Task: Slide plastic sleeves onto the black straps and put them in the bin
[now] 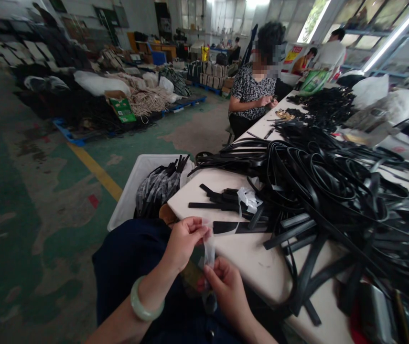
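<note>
Workshop floor stretching off behind, white table (252,249) up front; just off its near edge, by the left corner, one clear strip (209,252) runs lengthwise from the left hand (186,243) above to the right hand (228,286) below; each grip pinches it, thumb against fingers, so neither is nearer; black straps (294,179) on top, past counting; one white crate (127,203) beside that corner.

Narrow translucent plastic strip (209,252), pinched in fingers (199,233)
</note>
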Available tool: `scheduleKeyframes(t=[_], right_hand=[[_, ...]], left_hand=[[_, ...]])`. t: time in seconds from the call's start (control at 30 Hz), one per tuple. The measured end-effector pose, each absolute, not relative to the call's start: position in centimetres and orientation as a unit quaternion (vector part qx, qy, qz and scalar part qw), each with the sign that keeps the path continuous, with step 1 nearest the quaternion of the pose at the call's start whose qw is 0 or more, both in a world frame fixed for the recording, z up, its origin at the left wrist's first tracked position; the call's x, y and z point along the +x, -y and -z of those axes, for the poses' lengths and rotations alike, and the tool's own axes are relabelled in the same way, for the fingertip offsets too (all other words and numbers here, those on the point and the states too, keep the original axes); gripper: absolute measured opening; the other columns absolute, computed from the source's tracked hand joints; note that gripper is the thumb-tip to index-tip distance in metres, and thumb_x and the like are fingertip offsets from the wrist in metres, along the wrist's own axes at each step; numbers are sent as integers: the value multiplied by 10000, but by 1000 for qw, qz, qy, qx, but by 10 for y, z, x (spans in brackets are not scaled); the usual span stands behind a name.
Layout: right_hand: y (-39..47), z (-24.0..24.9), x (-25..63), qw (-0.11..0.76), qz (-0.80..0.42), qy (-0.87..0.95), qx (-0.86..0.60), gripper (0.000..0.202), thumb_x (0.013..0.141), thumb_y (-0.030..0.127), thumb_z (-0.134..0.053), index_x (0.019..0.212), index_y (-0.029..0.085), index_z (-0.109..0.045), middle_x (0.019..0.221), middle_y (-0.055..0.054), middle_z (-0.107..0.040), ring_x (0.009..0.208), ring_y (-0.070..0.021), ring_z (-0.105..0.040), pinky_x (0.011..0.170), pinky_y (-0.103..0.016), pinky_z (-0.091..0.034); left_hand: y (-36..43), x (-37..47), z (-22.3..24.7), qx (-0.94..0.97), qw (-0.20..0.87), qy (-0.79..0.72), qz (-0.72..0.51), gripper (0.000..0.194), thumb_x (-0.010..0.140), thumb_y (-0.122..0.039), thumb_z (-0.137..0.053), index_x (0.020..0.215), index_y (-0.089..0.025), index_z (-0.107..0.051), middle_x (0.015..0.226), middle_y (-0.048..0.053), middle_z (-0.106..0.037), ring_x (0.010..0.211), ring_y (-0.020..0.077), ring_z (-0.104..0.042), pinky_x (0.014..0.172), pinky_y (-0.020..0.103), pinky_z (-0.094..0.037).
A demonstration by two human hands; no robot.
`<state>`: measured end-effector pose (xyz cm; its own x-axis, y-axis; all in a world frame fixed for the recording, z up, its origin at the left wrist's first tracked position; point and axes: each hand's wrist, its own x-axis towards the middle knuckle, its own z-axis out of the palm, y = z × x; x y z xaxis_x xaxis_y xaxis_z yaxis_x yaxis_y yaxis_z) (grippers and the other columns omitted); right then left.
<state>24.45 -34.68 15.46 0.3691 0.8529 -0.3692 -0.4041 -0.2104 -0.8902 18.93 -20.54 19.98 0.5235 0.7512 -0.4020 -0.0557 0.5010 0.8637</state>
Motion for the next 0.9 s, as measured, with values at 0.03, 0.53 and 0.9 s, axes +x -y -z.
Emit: scheduleKeyframes(t=[0.03,0.53,0.9], right_hand=[[347,-154,245,597,-524,198,-575,406,825,550,-659,748,173,-530,629,-52,-699,528,-145,-638,539,-251,-501],[363,-172,290,537,-426,274,-674,465,805,620,-626,914,168,-635,830,-103,-738,739,-233,-708,603,-296,-540],[387,-157,444,538,-258,42,-801,469,580,599,-787,600,197,-548,460,-34,-575,365,-156,-513,330,-253,-343]], left_hand=[[206,190,-201,414,762,-414,-277,412,638,-316,-843,934,-116,-635,754,64,-720,692,168,-671,689,280,-547],[203,183,-208,506,720,-380,-282,253,671,-330,-809,635,-120,-670,620,32,-669,600,135,-597,602,222,-476],[218,166,-224,676,646,-340,-96,129,679,-251,-760,666,-144,-688,673,42,-693,636,167,-617,599,235,-453]])
